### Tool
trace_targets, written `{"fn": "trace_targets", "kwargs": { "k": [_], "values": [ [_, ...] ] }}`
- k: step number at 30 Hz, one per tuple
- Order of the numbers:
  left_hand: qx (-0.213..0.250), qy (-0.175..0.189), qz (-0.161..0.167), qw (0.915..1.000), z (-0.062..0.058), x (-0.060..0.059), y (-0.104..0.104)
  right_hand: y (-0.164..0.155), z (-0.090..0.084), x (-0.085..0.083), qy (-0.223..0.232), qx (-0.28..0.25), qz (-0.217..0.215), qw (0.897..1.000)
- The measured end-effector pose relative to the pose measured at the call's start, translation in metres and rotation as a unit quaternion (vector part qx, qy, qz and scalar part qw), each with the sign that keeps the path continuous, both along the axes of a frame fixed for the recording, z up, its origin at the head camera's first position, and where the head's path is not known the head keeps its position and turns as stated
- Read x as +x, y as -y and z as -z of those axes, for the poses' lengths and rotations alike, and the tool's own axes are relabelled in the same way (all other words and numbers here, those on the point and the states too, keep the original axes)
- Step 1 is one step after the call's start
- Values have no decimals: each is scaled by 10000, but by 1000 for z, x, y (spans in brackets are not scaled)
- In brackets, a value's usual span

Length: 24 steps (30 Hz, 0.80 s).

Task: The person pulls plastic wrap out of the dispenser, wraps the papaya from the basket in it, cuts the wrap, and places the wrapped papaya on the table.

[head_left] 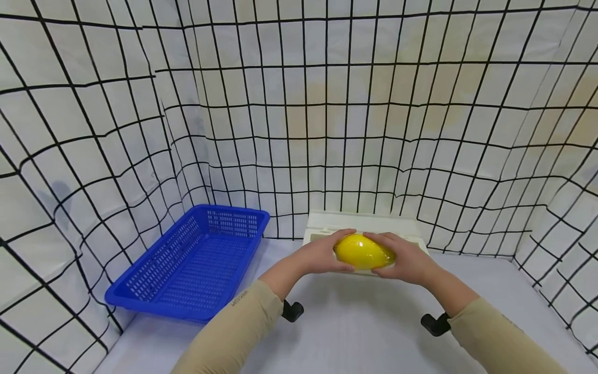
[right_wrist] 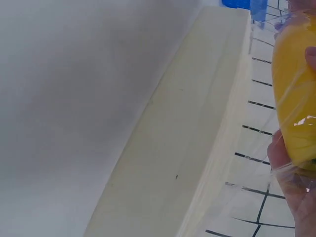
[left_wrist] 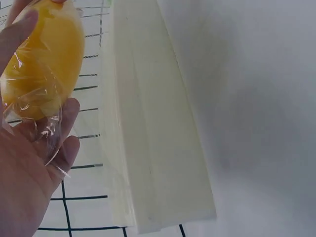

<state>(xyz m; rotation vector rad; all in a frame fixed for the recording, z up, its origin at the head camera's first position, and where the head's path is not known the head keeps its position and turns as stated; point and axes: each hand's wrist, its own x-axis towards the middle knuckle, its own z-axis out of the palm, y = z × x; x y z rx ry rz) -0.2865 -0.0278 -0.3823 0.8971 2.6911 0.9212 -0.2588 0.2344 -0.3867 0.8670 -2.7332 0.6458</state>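
Both arms are being stretched forward from the lower edge of the head view, the forearms covered in tan sleeves to just short of the wrists. The left hand (head_left: 322, 254) and the right hand (head_left: 405, 259) are being brought together in front of the body, palms turned toward each other, the fingers of each being curled inward from opposite sides. A dark strap mount is being worn under each wrist. In the left wrist view the left thumb and fingers (left_wrist: 66, 116) are being bent in a grip.
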Motion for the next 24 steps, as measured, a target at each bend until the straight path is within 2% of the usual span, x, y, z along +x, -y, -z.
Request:
{"fn": "trace_targets", "kwargs": {
  "k": [3, 7, 12, 17, 20, 24],
  "values": [
    [-206, -151, 60, 9997, 0, -2, 0, -1, -3, -1, 48, 52, 17, 10000],
    [-556, -766, 127, 9954, 0, -5, -3, -1, -5, -2, 87, 73, 26, 9999],
    [-936, -1750, 63, 9801, -6, -9, -5, -2, -9, -6, -31, -22, 8, 10000],
    [-1082, -2477, 29, 9628, -18, -10, -4, -3, -14, -11, 41, -148, 63, 9999],
    [-1158, -2650, 276, 9569, -20, -10, -4, -3, -17, -11, 189, -172, 140, 9996],
    [-1148, -2489, 522, 9603, -18, -9, -5, -2, -18, -11, 283, -186, 171, 9993]
  ]
}}
